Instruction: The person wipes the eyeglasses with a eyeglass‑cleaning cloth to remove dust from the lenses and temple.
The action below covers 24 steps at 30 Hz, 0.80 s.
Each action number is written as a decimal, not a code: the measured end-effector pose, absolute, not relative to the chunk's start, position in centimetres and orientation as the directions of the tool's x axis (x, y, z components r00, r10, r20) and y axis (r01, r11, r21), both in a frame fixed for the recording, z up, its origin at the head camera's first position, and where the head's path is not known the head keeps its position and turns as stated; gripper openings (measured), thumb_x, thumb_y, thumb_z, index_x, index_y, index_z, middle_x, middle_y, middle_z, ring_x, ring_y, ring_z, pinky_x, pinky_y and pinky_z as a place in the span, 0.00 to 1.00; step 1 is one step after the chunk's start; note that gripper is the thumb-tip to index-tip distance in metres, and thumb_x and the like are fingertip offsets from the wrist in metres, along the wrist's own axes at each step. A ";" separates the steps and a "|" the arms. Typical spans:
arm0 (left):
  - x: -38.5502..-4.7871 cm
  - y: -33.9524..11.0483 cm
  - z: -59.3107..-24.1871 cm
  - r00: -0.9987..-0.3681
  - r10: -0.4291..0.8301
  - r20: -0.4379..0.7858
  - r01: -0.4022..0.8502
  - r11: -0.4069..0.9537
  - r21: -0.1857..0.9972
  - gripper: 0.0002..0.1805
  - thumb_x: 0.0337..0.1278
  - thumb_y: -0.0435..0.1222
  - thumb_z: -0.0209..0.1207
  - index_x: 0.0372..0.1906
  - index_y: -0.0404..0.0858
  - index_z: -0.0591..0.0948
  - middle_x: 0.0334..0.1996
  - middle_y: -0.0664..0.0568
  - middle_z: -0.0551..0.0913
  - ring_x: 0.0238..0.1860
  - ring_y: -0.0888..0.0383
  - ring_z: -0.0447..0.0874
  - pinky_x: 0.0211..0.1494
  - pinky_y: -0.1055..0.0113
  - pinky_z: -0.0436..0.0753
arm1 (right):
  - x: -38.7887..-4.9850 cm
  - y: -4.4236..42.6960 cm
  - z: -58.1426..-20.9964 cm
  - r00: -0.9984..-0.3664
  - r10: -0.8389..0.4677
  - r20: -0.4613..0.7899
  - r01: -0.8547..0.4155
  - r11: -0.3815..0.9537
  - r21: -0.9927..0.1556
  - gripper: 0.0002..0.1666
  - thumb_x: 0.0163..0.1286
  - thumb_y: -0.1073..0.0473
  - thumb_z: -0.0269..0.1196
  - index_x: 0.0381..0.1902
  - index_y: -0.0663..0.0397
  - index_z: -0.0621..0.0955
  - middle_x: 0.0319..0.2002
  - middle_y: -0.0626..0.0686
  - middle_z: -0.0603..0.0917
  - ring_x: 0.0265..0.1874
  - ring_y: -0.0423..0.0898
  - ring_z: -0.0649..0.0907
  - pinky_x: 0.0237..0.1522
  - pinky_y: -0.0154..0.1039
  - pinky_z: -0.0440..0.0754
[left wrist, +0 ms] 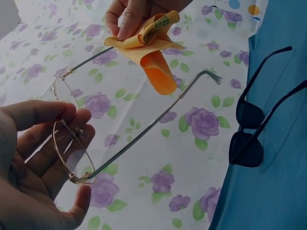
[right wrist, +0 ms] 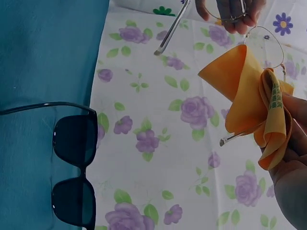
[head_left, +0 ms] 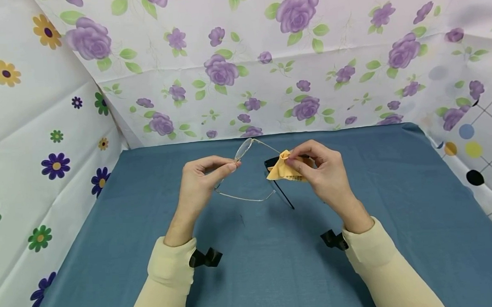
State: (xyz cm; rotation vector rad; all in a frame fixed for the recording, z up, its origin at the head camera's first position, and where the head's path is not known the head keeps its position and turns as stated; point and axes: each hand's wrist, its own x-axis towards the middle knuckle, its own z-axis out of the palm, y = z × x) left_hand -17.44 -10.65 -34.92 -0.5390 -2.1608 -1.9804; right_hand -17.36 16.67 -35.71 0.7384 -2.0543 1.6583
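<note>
Thin gold-rimmed glasses (head_left: 244, 150) are held up above the table by my left hand (head_left: 202, 188), whose thumb and fingers pinch the frame near the bridge. My right hand (head_left: 324, 177) pinches a folded yellow cloth (head_left: 281, 170) around one temple arm of the glasses; in the right wrist view that arm's clear tip (right wrist: 230, 139) sticks out below the cloth (right wrist: 240, 91). The other temple arm (left wrist: 139, 136) extends free in the left wrist view, its tip bent.
Black sunglasses (left wrist: 247, 148) lie on the blue tablecloth (head_left: 252, 264) with their arms unfolded, beyond and below the cloth in the head view. A flowered sheet (head_left: 185, 105) hangs behind the table, with patterned sheets at both sides.
</note>
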 end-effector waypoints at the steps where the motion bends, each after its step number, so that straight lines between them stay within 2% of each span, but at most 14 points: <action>1: -17.5 -10.6 -35.0 -0.922 0.152 0.355 0.367 0.054 0.929 0.08 0.67 0.32 0.68 0.43 0.29 0.90 0.41 0.47 0.92 0.49 0.53 0.90 0.57 0.59 0.85 | -17.4 16.7 -35.7 -0.779 -0.155 0.607 -0.627 0.163 -0.762 0.06 0.67 0.78 0.67 0.39 0.67 0.84 0.39 0.57 0.85 0.41 0.49 0.86 0.40 0.31 0.85; 9: -17.6 -10.6 -35.0 -0.927 0.137 0.349 0.358 0.048 0.933 0.08 0.67 0.32 0.67 0.43 0.30 0.90 0.42 0.47 0.92 0.49 0.53 0.90 0.58 0.59 0.85 | -17.6 17.0 -35.7 -0.774 -0.174 0.608 -0.633 0.212 -0.745 0.08 0.66 0.78 0.68 0.39 0.64 0.84 0.40 0.56 0.85 0.40 0.44 0.85 0.40 0.30 0.84; 14: -17.6 -10.7 -34.9 -0.930 0.127 0.346 0.352 0.028 0.936 0.08 0.67 0.33 0.68 0.43 0.31 0.90 0.43 0.46 0.92 0.50 0.51 0.90 0.60 0.57 0.84 | -17.7 17.2 -35.7 -0.772 -0.185 0.608 -0.635 0.198 -0.747 0.08 0.67 0.78 0.67 0.41 0.64 0.84 0.41 0.55 0.85 0.39 0.41 0.85 0.38 0.31 0.84; 24: -17.4 -11.2 -34.6 -0.928 0.101 0.358 0.359 -0.004 0.933 0.09 0.67 0.33 0.68 0.44 0.30 0.90 0.41 0.50 0.92 0.52 0.49 0.87 0.61 0.55 0.82 | -17.7 17.6 -35.3 -0.778 -0.182 0.602 -0.629 0.202 -0.751 0.09 0.67 0.75 0.69 0.43 0.63 0.83 0.40 0.55 0.87 0.33 0.45 0.86 0.34 0.31 0.83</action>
